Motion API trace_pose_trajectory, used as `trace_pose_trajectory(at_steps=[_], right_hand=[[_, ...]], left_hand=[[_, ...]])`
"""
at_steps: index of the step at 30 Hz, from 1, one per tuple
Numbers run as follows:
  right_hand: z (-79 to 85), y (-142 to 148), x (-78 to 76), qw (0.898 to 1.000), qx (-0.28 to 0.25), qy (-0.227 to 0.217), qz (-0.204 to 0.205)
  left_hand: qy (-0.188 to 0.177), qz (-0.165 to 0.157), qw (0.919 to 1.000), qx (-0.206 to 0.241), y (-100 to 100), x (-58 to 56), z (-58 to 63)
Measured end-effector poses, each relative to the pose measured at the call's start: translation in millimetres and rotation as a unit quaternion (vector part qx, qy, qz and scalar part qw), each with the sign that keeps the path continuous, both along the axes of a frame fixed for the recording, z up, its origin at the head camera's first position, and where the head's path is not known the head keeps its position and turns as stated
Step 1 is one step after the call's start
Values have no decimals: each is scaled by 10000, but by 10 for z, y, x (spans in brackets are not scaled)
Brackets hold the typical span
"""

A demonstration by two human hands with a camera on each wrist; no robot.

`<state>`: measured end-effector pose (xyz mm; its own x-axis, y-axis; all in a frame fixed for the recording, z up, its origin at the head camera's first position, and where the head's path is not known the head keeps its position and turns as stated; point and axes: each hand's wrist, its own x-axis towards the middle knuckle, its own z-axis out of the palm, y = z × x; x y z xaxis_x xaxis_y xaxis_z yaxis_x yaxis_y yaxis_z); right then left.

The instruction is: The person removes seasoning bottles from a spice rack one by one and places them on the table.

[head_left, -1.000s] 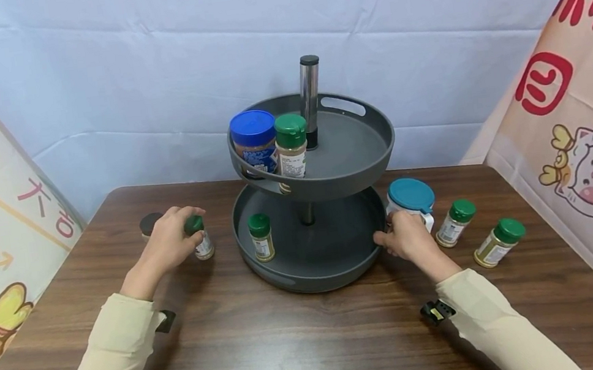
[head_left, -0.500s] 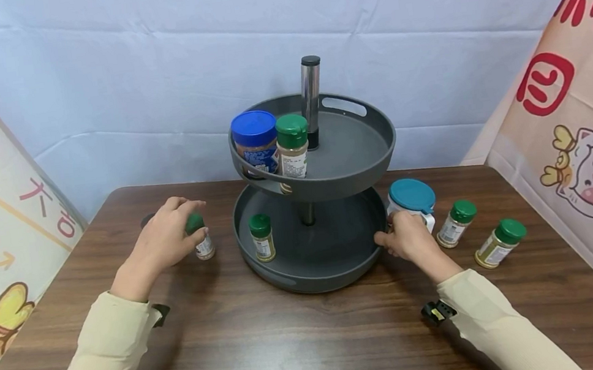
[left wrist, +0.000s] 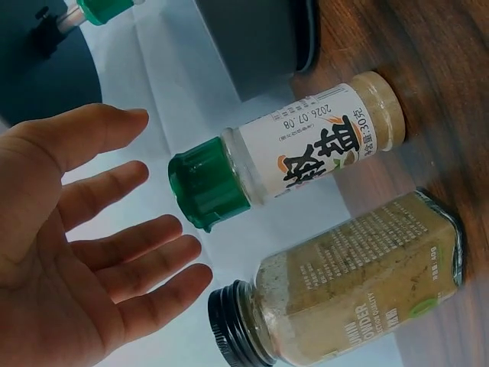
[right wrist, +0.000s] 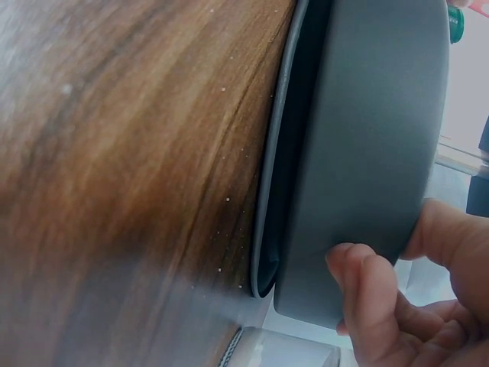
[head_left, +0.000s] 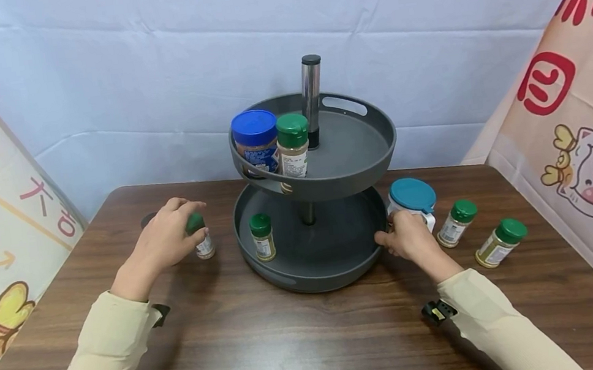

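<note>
My left hand [head_left: 166,238] is near a green-capped spice bottle [head_left: 205,245] at the left of the table. In the left wrist view its fingers are spread and apart from the green cap [left wrist: 206,183]. A square black-lidded jar of tan powder [left wrist: 359,279] stands beside that bottle; in the head view my hand mostly hides it. My right hand [head_left: 411,236] holds the rim of the lower tray [head_left: 314,281] of a grey two-tier turntable, thumb inside and curled fingers against the outer wall [right wrist: 367,153]. A small green-capped bottle [head_left: 262,238] stands in that lower tray.
The upper tray [head_left: 352,184] bears a blue-lidded jar [head_left: 255,137] and a larger green-capped bottle [head_left: 293,148] around a metal post [head_left: 310,94]. Right of the turntable stand a blue-lidded container [head_left: 411,195] and two green-capped bottles, one nearer [head_left: 454,226], one farther right [head_left: 498,243].
My left hand has shifted slightly left and its fingers have opened away from the bottle, then stayed put. My right hand and the turntable look unmoved.
</note>
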<state>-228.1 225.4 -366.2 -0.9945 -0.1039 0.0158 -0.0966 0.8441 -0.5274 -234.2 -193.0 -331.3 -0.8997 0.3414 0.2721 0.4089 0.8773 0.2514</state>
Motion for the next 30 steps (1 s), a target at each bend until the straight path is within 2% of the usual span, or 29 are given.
trace_pose_trajectory(at_steps=[6, 16, 23, 30], right_hand=[[0, 3, 4, 10000, 1, 22, 21], [2, -3, 6, 10000, -45, -5, -12], [6, -3, 6, 10000, -49, -36, -37], [-3, 0, 6, 10000, -50, 24, -12]], left_hand=[[27, -74, 10000, 37, 48, 11, 10], [287, -347, 9990, 21, 218, 24, 28], [246, -449, 9987, 33, 328, 39, 26], [387, -689, 9969, -3, 430, 35, 4]])
